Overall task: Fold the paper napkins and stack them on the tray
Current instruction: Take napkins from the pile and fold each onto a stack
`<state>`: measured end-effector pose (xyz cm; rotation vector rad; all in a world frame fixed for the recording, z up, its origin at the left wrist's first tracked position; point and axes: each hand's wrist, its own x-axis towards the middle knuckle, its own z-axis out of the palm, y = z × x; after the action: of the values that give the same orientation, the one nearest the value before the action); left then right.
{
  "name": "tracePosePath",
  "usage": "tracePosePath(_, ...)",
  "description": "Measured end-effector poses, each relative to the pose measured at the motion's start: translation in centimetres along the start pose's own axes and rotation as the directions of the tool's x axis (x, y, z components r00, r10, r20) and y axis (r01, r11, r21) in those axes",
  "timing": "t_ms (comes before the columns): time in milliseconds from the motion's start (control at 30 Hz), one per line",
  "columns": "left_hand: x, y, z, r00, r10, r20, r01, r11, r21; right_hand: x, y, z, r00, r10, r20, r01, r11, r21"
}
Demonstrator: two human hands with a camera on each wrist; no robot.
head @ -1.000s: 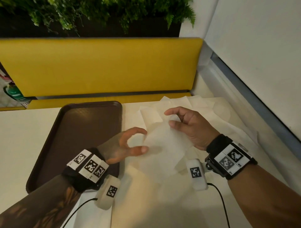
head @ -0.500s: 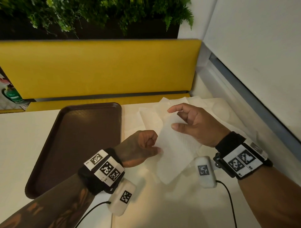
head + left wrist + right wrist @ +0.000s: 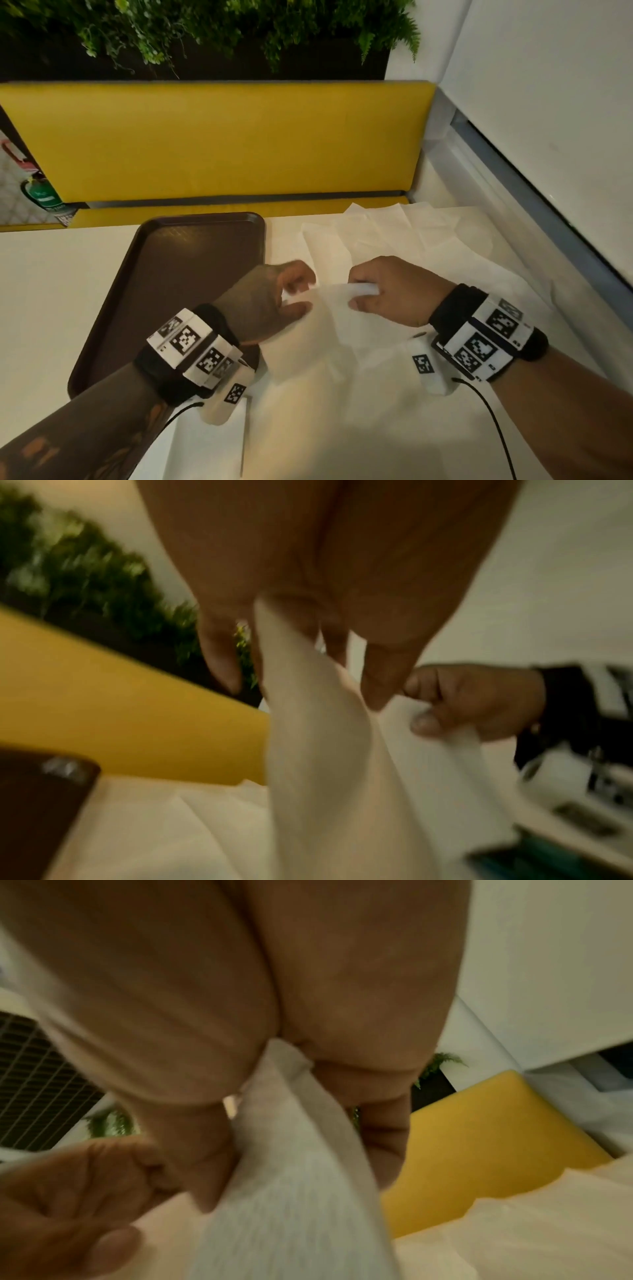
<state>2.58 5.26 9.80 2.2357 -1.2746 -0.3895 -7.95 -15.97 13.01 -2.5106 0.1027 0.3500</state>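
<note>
A thin white paper napkin (image 3: 337,329) hangs above the table, held by both hands. My left hand (image 3: 294,296) pinches its left top edge, seen close in the left wrist view as the napkin (image 3: 315,723) running down from the fingers (image 3: 380,680). My right hand (image 3: 364,291) grips the right top edge, and the napkin (image 3: 291,1177) drops between thumb and fingers (image 3: 383,1123) in the right wrist view. The brown tray (image 3: 178,274) lies bare to the left of both hands.
More loose white napkins (image 3: 404,233) lie spread over the table's far right, reaching towards the wall (image 3: 548,137). A yellow bench back (image 3: 212,144) runs behind the table, with plants (image 3: 205,31) above it. Another napkin (image 3: 212,445) lies near the front edge.
Both hands have come down and drawn closer together. My left hand went from open to pinching the napkin's left edge, and the right hand's fingers have curled tighter over the top edge.
</note>
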Motion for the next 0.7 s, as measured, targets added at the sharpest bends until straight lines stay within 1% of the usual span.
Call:
tracePosePath(33,-0.3,0.0,0.1,0.994,-0.032,-0.107,0.044,0.992,0.116,0.1,0.0,0.1,0.998,0.016,-0.056,-0.014,0.999,0.038)
tracePosePath(67,-0.6,0.2,0.1,0.978,-0.061,-0.199,0.098,0.978,0.183,0.1,-0.1,0.2,0.993,0.046,-0.109,-0.038,0.996,0.081)
tracePosePath(100,-0.8,0.6,0.1,0.963,-0.070,-0.260,0.125,0.972,0.200,0.3,-0.3,0.4,0.985,0.079,-0.151,-0.059,0.990,0.129)
tracePosePath(133,-1.0,1.2,0.1,0.957,-0.061,-0.284,0.118,0.975,0.187,0.3,-0.6,0.7,0.979,0.101,-0.176,-0.070,0.983,0.172)
tracePosePath(233,-1.7,2.7,0.7,0.963,-0.026,-0.268,0.062,0.990,0.125,0.6,-1.9,2.0,0.980,0.101,-0.171,-0.059,0.970,0.237)
tracePosePath(300,-2.2,3.5,0.9,0.974,-0.032,-0.224,0.051,0.996,0.077,0.8,-3.0,2.6,0.984,0.104,-0.142,-0.059,0.955,0.290)
tracePosePath(367,-2.6,4.2,0.5,0.990,-0.096,-0.103,0.087,0.992,-0.093,1.1,-4.1,3.0,0.988,0.098,-0.122,-0.047,0.928,0.369)
tracePosePath(400,-2.8,4.5,0.4,0.994,-0.094,-0.054,0.082,0.979,-0.189,1.2,-4.7,3.1,0.989,0.089,-0.117,-0.034,0.913,0.407)
tracePosePath(433,-2.9,4.5,0.4,0.996,-0.081,-0.046,0.067,0.965,-0.253,1.3,-5.2,3.2,0.991,0.078,-0.109,-0.022,0.896,0.443)
tracePosePath(467,-3.0,4.5,0.3,0.993,-0.092,-0.071,0.068,0.955,-0.289,1.3,-5.7,3.2,0.993,0.069,-0.100,-0.012,0.876,0.481)
tracePosePath(500,-3.1,4.2,0.3,0.985,-0.138,-0.101,0.101,0.945,-0.312,1.4,-6.2,3.2,0.994,0.062,-0.088,-0.007,0.853,0.521)
tracePosePath(533,-3.2,3.8,0.3,0.971,-0.208,-0.119,0.159,0.930,-0.331,1.4,-6.6,3.2,0.996,0.055,-0.072,-0.005,0.828,0.561)
tracePosePath(600,-3.6,2.7,-0.1,0.934,-0.345,-0.093,0.287,0.880,-0.379,1.6,-7.0,3.1,0.999,0.025,-0.039,0.003,0.798,0.602)
tracePosePath(633,-3.9,2.1,-0.4,0.925,-0.374,-0.073,0.311,0.853,-0.420,1.7,-7.1,3.1,0.999,0.009,-0.039,0.015,0.817,0.576)
tracePosePath(700,-4.7,1.4,-1.4,0.930,-0.359,-0.074,0.271,0.811,-0.519,2.1,-6.8,3.1,0.998,-0.035,-0.057,0.056,0.906,0.420)
